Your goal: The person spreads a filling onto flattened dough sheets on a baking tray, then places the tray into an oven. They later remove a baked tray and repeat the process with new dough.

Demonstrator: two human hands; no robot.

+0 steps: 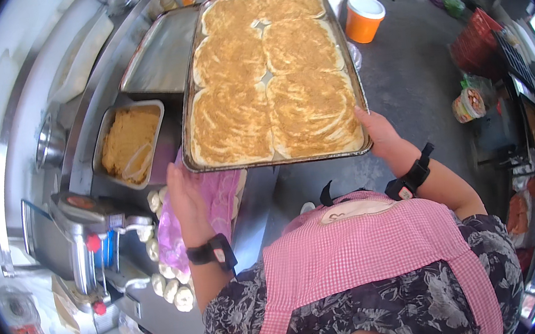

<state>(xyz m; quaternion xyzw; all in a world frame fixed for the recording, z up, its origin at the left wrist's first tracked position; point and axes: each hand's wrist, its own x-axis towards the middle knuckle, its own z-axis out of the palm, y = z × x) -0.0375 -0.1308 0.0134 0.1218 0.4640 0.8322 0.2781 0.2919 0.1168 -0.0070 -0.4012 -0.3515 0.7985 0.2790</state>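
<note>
A large metal baking tray [274, 162] is held up level in front of me, between both hands. Several flat dough pieces [313, 112] fill it in two columns, each smeared with a light-brown paste. My right hand [382, 134] grips the tray's right side near the front corner, thumb over the rim. At the front left corner, my left hand [185, 193] supports the tray, with its fingertips hidden beneath it. Below and left lies a purple patterned cloth or sheet [171, 237], with round dough balls [183, 299] showing around its edge.
Left of my tray, a steel pan [127, 133] holds brown paste and a scraper. Beyond it lies another baking tray [160, 53]. A dough-rolling machine [82, 237] stands at the left. An orange bucket [364, 20] and a red crate [473, 39] are on the right side.
</note>
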